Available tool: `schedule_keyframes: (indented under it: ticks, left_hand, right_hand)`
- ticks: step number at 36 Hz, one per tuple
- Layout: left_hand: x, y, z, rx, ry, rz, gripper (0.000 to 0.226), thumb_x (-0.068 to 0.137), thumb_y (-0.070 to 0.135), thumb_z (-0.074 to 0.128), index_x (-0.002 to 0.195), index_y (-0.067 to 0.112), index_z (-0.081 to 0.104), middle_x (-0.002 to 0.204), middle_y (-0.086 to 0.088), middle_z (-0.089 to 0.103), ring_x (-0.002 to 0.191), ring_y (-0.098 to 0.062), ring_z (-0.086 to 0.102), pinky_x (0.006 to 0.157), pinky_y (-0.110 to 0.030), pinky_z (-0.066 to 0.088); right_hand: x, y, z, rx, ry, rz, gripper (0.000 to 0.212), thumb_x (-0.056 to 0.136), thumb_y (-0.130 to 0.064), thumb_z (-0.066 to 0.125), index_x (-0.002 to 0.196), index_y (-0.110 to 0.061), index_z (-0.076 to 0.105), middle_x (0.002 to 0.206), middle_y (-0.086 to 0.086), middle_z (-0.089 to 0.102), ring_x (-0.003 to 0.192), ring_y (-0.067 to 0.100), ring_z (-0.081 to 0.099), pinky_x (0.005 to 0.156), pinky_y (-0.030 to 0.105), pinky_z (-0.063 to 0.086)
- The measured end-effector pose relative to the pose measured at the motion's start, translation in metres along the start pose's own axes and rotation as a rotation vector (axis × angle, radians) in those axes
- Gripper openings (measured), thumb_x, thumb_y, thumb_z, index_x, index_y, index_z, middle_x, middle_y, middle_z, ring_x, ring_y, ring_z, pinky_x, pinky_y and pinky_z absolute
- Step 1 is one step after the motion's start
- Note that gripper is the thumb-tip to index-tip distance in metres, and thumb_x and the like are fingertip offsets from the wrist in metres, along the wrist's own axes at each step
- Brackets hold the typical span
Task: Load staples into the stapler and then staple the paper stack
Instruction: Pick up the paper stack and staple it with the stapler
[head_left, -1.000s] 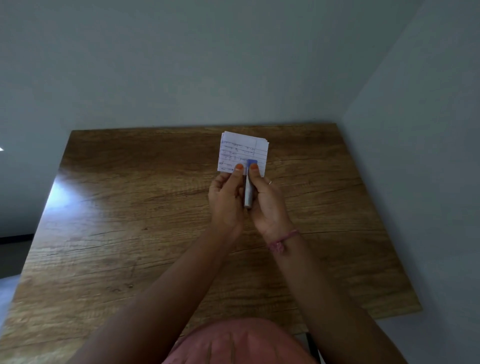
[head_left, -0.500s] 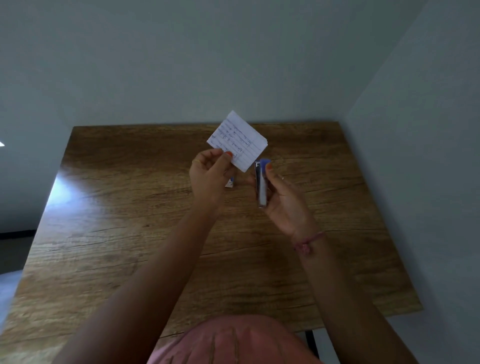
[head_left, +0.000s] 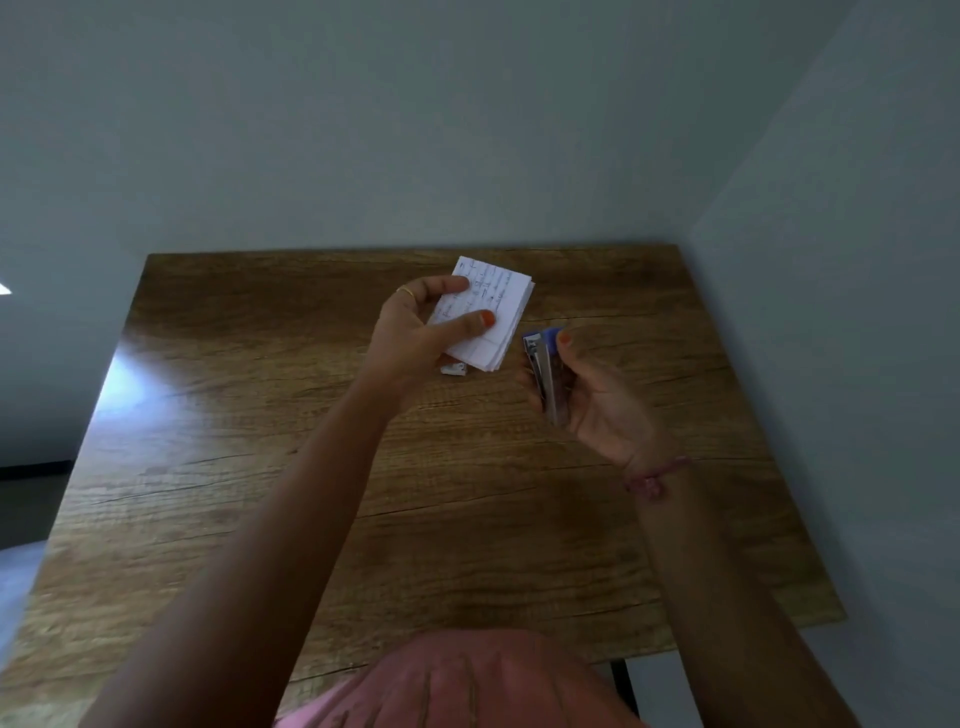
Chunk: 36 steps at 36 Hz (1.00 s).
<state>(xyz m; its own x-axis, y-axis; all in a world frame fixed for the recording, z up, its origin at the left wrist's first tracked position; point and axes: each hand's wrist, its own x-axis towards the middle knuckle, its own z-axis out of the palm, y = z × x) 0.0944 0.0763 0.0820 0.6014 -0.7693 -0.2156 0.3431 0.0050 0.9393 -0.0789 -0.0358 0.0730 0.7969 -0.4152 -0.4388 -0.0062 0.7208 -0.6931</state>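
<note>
My left hand (head_left: 415, 332) holds a small stack of white lined paper (head_left: 493, 306) with handwriting, thumb on top and fingers behind, above the middle of the wooden table (head_left: 260, 467). To the right, my right hand (head_left: 597, 400) grips a small blue and metal stapler (head_left: 545, 374), its metal underside facing me and its nose pointing away. The stapler and the paper stack are apart by a small gap. A small white box (head_left: 453, 369) lies on the table just under the paper stack.
The table stands in a corner, with a grey wall behind it and another wall close on the right. Its front edge is near my body.
My hands have separated: the left drew the paper stack out of the stapler and turned it, while the right moved the stapler right and nearer to me.
</note>
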Motion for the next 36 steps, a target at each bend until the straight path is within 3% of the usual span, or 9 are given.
schedule_keyframes:
  ticks: [6,11,15,20,24,30,36]
  left_hand:
    - [-0.001,0.001,0.003,0.102,-0.086,0.019,0.041,0.069,0.010,0.080,0.105,0.026,0.071,0.122,-0.007,0.059,0.087,-0.017,0.071,0.066,-0.030,0.058]
    - [0.002,0.004,0.005,0.132,-0.102,0.007,0.034,0.074,0.004,0.078,0.102,0.022,0.074,0.119,-0.009,0.064,0.089,-0.020,0.072,0.069,-0.031,0.060]
    - [0.003,0.007,0.006,0.254,-0.122,0.040,0.034,0.075,0.005,0.077,0.099,0.028,0.072,0.119,-0.008,0.064,0.093,-0.021,0.071,0.075,-0.038,0.060]
    - [0.004,0.010,0.006,0.453,-0.195,0.104,0.034,0.076,0.010,0.077,0.102,0.032,0.071,0.115,-0.002,0.065,0.088,-0.014,0.071,0.067,-0.023,0.058]
    - [0.006,0.012,0.006,0.572,-0.263,0.139,0.033,0.079,0.013,0.076,0.107,0.030,0.070,0.121,0.004,0.062,0.099,-0.011,0.066,0.077,-0.027,0.059]
    - [0.006,0.016,0.006,0.524,-0.331,0.119,0.031,0.085,0.006,0.068,0.109,0.026,0.070,0.123,0.002,0.063,0.105,-0.015,0.065,0.089,-0.036,0.055]
    - [0.007,0.018,0.004,0.486,-0.397,0.092,0.037,0.088,-0.003,0.058,0.105,0.028,0.071,0.117,0.000,0.067,0.098,-0.017,0.068,0.081,-0.031,0.057]
  right_hand:
    - [0.002,0.003,0.003,-0.042,-0.053,0.011,0.054,0.084,-0.032,0.061,0.126,-0.001,0.053,0.104,0.015,0.069,0.083,0.019,0.070,0.065,0.027,0.057]
    - [0.003,0.004,0.003,-0.101,-0.074,0.026,0.037,0.084,-0.030,0.061,0.112,-0.006,0.063,0.101,0.012,0.071,0.084,0.018,0.070,0.068,0.029,0.057]
    - [0.004,0.004,0.002,-0.120,-0.078,0.031,0.038,0.083,-0.032,0.065,0.112,-0.007,0.065,0.101,0.014,0.070,0.082,0.018,0.069,0.063,0.028,0.058]
    - [0.007,0.004,0.001,-0.176,-0.062,0.043,0.032,0.077,-0.035,0.072,0.100,-0.013,0.073,0.097,0.012,0.072,0.081,0.019,0.068,0.066,0.031,0.055]
    - [0.010,0.005,0.002,-0.167,-0.040,0.048,0.034,0.073,-0.035,0.076,0.097,-0.011,0.072,0.094,0.011,0.070,0.078,0.019,0.066,0.063,0.031,0.055]
    - [0.013,0.007,0.005,-0.137,-0.036,0.047,0.027,0.075,-0.032,0.073,0.093,-0.012,0.073,0.089,0.009,0.069,0.072,0.016,0.065,0.058,0.029,0.056]
    - [0.013,0.010,0.006,-0.181,-0.027,0.047,0.026,0.072,-0.033,0.073,0.090,-0.013,0.073,0.084,0.007,0.069,0.066,0.015,0.063,0.057,0.027,0.054]
